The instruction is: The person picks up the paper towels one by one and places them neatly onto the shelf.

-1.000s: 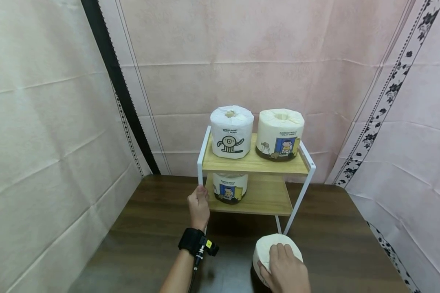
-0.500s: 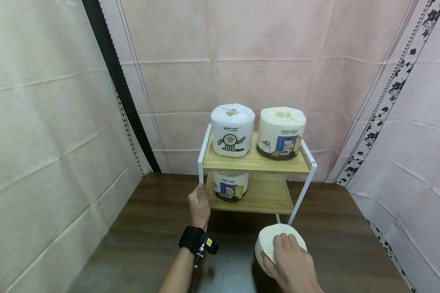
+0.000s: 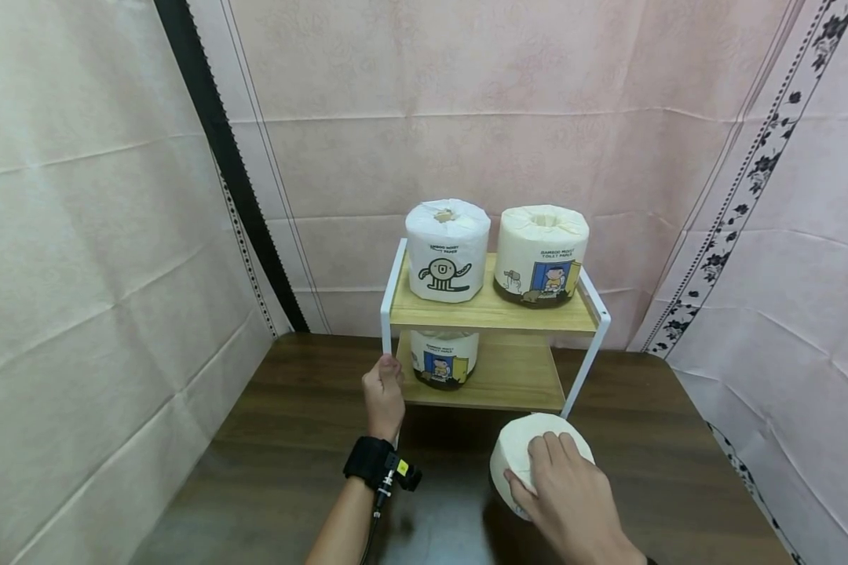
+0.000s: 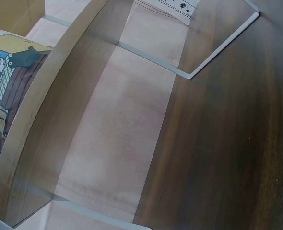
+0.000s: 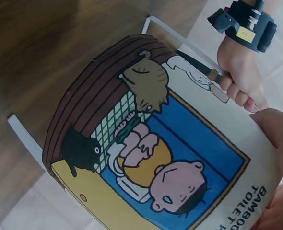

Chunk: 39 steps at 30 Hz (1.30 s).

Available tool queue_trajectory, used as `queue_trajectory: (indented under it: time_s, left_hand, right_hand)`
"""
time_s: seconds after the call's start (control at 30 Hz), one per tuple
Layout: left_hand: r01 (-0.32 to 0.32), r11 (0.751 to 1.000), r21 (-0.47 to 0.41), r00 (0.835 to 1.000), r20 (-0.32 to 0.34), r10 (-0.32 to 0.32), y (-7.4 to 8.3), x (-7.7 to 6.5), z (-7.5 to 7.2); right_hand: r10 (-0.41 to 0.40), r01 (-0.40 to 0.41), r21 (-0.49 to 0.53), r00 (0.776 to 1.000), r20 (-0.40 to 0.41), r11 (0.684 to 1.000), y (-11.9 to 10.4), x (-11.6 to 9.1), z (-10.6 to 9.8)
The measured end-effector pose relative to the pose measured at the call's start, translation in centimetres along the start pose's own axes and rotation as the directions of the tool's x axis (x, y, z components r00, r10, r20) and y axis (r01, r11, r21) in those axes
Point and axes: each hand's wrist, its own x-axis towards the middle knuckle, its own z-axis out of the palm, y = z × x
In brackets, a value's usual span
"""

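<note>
My left hand (image 3: 384, 399) grips the white left post of a small two-tier shelf (image 3: 491, 315) with wooden boards; in the right wrist view the left hand (image 5: 240, 79) also shows on the frame. My right hand (image 3: 572, 494) holds a wrapped toilet paper roll (image 3: 510, 455) from above, thumb and fingers at its top end. Close to the shelf's front right leg, the roll appears raised off the table. Its cartoon-printed wrapper (image 5: 180, 139) fills the right wrist view. The right fingertips are partly hidden at the roll's top.
A white roll (image 3: 447, 255) and a cream roll (image 3: 541, 259) stand on the top board. Another roll (image 3: 444, 362) stands left on the lower board (image 3: 512, 380), whose right part is bare. Beneath is a dark wooden table (image 3: 283, 447); fabric curtains (image 3: 424, 94) enclose it.
My right hand has moved the toilet paper roll forward and up toward the shelf, so the roll now covers more of the front right leg. The left hand stays on the post.
</note>
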Motion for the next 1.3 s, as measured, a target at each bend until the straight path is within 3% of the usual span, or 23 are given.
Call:
queue_trajectory:
  time_s: [0.4, 0.97, 1.3]
  left_hand:
    - [0.007, 1.000, 0.025, 1.000, -0.006, -0.007, -0.2, -0.1, 0.0]
    - [0.041, 0.998, 0.052, 0.999, 0.004, -0.041, 0.0, -0.2, -0.1]
    - [0.015, 0.999, 0.045, 1.000, -0.003, -0.015, 0.0, -0.3, -0.3]
  right_hand:
    - [-0.061, 0.061, -0.006, 0.995, -0.083, 0.998, 0.1, 2.3, -1.2]
    - [-0.050, 0.048, -0.038, 0.997, -0.056, 0.998, 1.6, 5.5, -2.3]
    - [-0.034, 0.033, -0.033, 0.999, -0.034, 0.999, 2.7, 7.5, -2.2]
